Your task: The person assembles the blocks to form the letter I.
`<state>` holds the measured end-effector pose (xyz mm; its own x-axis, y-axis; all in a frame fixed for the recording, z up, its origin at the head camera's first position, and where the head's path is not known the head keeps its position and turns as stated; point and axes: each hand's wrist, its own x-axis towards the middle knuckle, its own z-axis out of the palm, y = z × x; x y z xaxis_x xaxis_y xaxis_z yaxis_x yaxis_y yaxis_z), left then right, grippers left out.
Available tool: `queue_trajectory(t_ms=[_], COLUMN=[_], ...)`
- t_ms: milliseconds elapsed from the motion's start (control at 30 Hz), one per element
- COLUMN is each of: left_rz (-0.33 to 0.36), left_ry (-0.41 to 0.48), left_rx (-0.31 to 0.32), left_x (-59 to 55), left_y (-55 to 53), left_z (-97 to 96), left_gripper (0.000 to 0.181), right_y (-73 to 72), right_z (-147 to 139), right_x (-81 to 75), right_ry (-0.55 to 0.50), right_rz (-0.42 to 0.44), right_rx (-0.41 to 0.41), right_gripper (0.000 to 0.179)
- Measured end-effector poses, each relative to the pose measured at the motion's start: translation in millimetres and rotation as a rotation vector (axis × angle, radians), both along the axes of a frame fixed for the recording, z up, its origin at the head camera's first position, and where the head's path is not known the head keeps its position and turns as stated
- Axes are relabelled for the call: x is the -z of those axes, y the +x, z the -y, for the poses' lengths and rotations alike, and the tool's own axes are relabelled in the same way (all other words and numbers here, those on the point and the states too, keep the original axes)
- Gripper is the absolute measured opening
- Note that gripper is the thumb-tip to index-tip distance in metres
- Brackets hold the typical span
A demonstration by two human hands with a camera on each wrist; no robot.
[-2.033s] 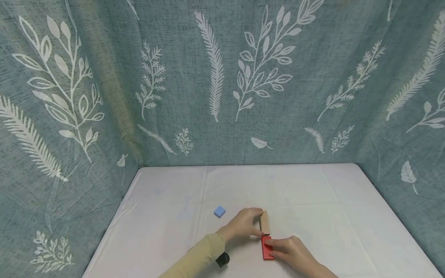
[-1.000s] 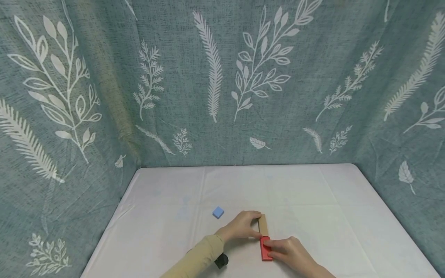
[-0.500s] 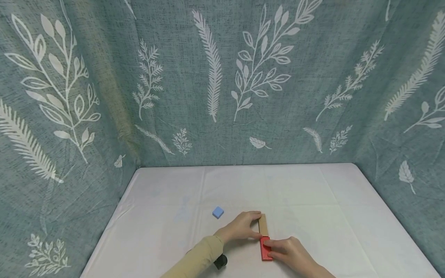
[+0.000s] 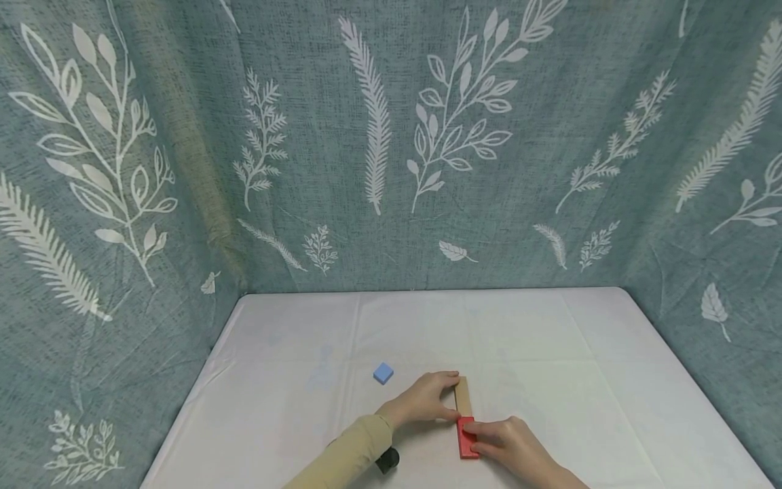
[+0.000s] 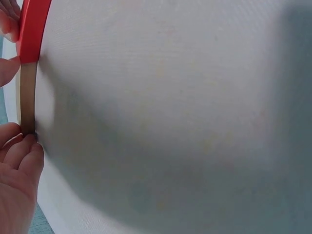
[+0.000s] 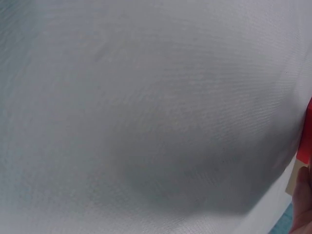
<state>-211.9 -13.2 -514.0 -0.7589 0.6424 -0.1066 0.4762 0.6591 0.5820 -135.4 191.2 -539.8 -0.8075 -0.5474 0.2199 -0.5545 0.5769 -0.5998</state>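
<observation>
A narrow wooden block [image 4: 463,397] lies lengthwise on the white tabletop, end to end with a red block [image 4: 466,448]. My left hand [image 4: 423,397] holds the wooden block between its ends: in the left wrist view, the fingers are at the far end of the wooden block [image 5: 28,97] and the thumb is by the joint with the red block [image 5: 34,31]. From the right, my right hand [image 4: 516,445] pinches the red block, fingertips over its face and edge. Only a slice of the red block [image 6: 305,139] shows in the right wrist view.
A small blue square block [image 4: 383,373] lies beyond the left forearm. Partly hidden under the left sleeve [image 4: 348,451] is a black object [image 4: 388,460] with a rounded end. A green leaf-patterned curtain [image 4: 391,258] hangs around the table [image 4: 293,339].
Two seconds ago a thin gap showed between the blocks; the left hand has brought the wooden block nearer, against the red one. Over the last second both hands stay nearly still.
</observation>
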Motion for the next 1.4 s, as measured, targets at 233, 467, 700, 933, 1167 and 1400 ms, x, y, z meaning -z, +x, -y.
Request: queue_trajectory(t_ms=[233, 467, 700, 933, 1167, 1400], left_rz=[-0.012, 0.012, 0.044, 0.051, 0.052, 0.068], left_ry=[-0.017, -0.003, 0.026, 0.019, 0.026, 0.022], left_rx=[0.002, -0.007, -0.029, -0.044, -0.042, -0.047], left_x=[0.5, 1.3, 0.5, -0.3, -1.6, 1.4], left_y=[-2.9, -4.9, -4.3, -3.5, -3.1, -3.1], left_z=[-1.0, -0.7, -0.6, -0.9, -1.1, -0.5], left_gripper=[0.065, 0.066, 0.066, 0.066, 0.065, 0.065], right_y=[-0.7, -1.4, -1.5, -2.5, -3.5, -9.5], right_z=[1.5, 1.4, 0.8, 2.6, 7.1, 12.9], right_x=[-2.1, -1.9, -3.1, -4.5, 3.9, 8.0], right_ry=[0.009, -0.010, -0.028, -0.056, -0.139, -0.105], right_rz=[-0.008, -0.005, 0.045, 0.085, -0.086, -0.048], right_rx=[0.013, 0.005, 0.019, 0.050, 0.130, 0.202], right_gripper=[0.028, 0.028, 0.029, 0.031, 0.030, 0.032])
